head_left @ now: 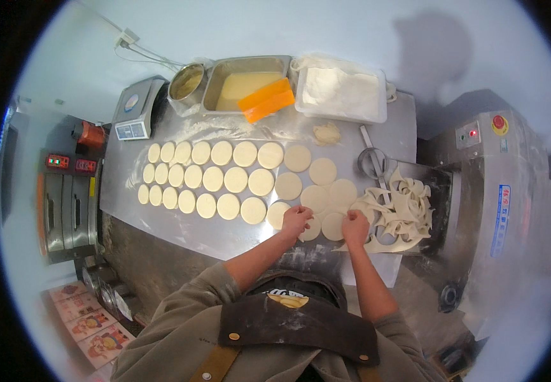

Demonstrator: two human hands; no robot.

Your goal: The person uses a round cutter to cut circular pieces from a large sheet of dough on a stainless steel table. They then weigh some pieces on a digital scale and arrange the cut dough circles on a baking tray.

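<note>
brown apron (298,328), left hand (297,220), right hand (355,228) at dough discs (314,198) by near edge of metal table (123,181), fingers curled, cannot tell whether pinching, dough scraps (409,207) toward right edge

The left hand (296,220) and right hand (355,228) are near each other, not touching, both curled. Left forearm (259,258) is bare, angled forward and rightward; right forearm (369,277), also bare, leans slightly leftward.

Blue vertical label (500,219) bearing characters, fixed to grey machine (527,184). Printed characters and cartoon figures on cartons (94,325). Pale lettering above yellow emblem (288,300) on dark apron (301,323). Oven displays (58,162) lit; digits apparently too small to read.
</note>
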